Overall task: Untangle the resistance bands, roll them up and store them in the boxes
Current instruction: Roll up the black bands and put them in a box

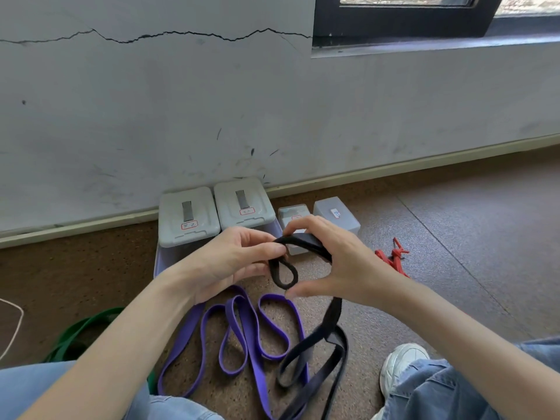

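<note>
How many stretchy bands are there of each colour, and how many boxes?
Black band: 1, held by the left hand and the right hand
Purple band: 1
Green band: 1
Red band: 1
Big boxes with lids: 2
Small boxes: 2
Total: 4 bands and 4 boxes, 8 things.

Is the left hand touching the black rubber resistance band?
Touching. The head view shows the left hand pinching the black rubber resistance band between thumb and fingertips at the top of its small loop; the right hand holds it too.
</note>
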